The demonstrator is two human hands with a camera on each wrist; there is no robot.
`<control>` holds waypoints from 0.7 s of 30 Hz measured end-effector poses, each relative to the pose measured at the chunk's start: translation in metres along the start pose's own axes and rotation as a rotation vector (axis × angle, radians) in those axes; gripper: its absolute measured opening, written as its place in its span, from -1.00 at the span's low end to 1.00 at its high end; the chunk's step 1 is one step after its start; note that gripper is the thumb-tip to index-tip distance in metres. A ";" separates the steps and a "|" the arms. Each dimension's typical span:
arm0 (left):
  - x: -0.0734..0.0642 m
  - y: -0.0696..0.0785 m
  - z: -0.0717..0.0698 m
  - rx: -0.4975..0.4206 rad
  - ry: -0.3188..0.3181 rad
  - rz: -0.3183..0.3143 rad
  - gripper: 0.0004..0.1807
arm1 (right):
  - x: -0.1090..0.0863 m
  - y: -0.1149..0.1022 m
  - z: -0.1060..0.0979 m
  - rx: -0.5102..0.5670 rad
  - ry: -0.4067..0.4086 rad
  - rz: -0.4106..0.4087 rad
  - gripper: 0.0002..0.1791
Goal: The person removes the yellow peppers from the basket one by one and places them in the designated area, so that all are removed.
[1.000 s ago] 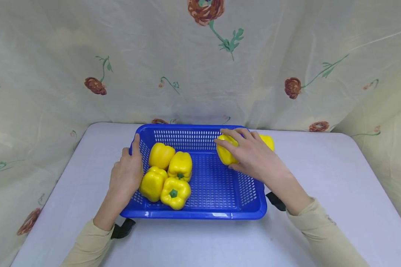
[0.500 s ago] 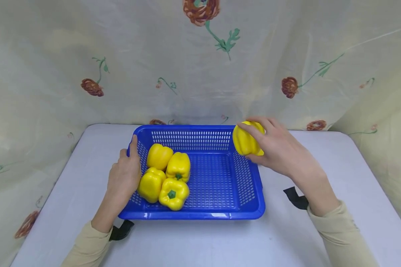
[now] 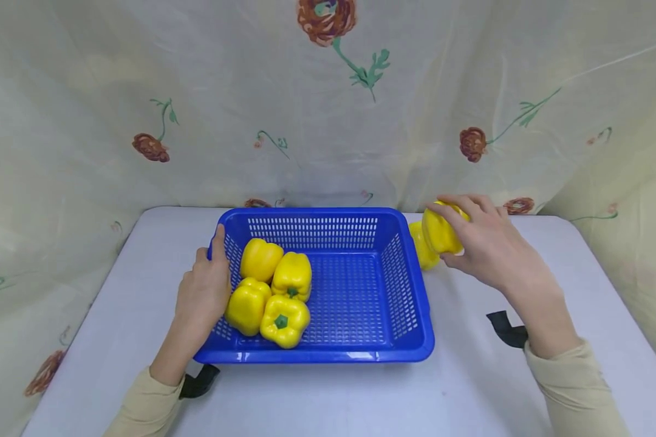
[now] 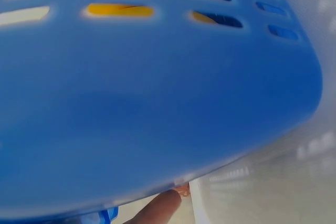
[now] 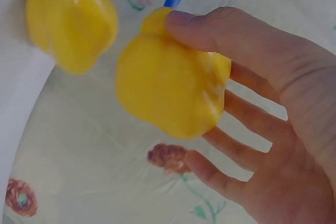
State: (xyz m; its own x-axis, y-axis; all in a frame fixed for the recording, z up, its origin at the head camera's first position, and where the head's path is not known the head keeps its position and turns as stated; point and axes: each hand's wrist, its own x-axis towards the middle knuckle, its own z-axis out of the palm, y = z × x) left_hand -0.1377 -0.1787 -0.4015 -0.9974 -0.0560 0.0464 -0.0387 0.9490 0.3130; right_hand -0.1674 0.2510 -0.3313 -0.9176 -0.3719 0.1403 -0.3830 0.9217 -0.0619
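In the head view a blue plastic basket (image 3: 328,355) stands on the table, with several yellow bell peppers (image 3: 282,321) grouped in its left half. My left hand (image 3: 205,290) grips the basket's left rim; the left wrist view shows the blue side wall close up and one fingertip (image 4: 160,205). Just right of the basket, my right hand (image 3: 489,246) holds a yellow bell pepper (image 3: 443,229) between thumb and fingers, raised off the table. Partly behind it, another bell pepper (image 3: 423,249) lies on the table beside the basket; the right wrist view shows both apart.
A white-covered table (image 3: 328,400) bears the basket. Behind it hangs a pale floral curtain (image 3: 224,91), close to the table's back edge. A black strap (image 3: 508,331) hangs at the right wrist, and another black strap (image 3: 199,382) at the left.
My right hand has carried its bell pepper from over the basket's right part out to the right, past the rim. The left hand stays on the rim; the basket peppers lie as before.
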 end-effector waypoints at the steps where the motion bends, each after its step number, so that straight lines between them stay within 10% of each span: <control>1: 0.000 0.001 0.000 -0.002 -0.001 0.000 -0.19 | -0.001 0.003 0.000 -0.004 -0.001 0.009 -0.03; 21: -0.001 0.000 -0.002 -0.035 0.010 0.030 -0.23 | -0.002 0.044 0.015 0.034 -0.071 0.083 -0.09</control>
State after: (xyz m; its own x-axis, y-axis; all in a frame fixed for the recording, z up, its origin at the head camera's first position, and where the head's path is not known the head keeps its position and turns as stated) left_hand -0.1363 -0.1798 -0.3995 -0.9973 -0.0313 0.0657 -0.0067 0.9387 0.3447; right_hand -0.1843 0.2903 -0.3494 -0.9509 -0.3030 0.0630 -0.3082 0.9456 -0.1044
